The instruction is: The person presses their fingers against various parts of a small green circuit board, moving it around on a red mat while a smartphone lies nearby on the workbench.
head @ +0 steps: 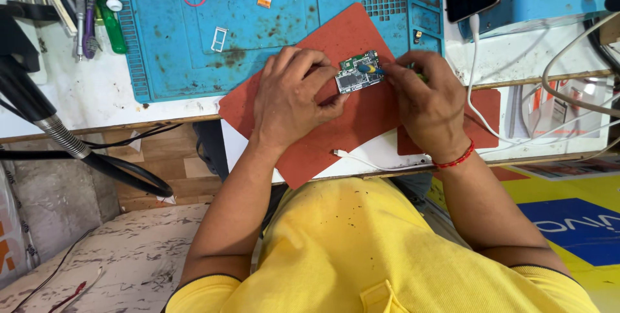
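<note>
Blue silicone repair mat (194, 48), stained and ridged, spread over the white bench; on it a rust-red rubber work pad (361, 126), angled, reaching past the bench edge. On the red pad, near its upper end, a small green-and-silver phone circuit board (356, 73) with metal shields. Left hand (290, 97) curled over the board's left side, fingers closed on its edge, pinning it flat to the pad. Right hand (426, 103) closed round a slim tool with a blue and yellow tip (369, 68), tip touching the board's upper right part; the rest of the tool hidden in the fist.

Best kept so: board pressed flat against the grippy pad, no rocking; tool held low and close to the tip, like a pen; light pressure, probably, since the shields and tiny parts look easy to bend or scratch. Loose white cable (352, 156) near the wrists worth keeping clear.
</note>
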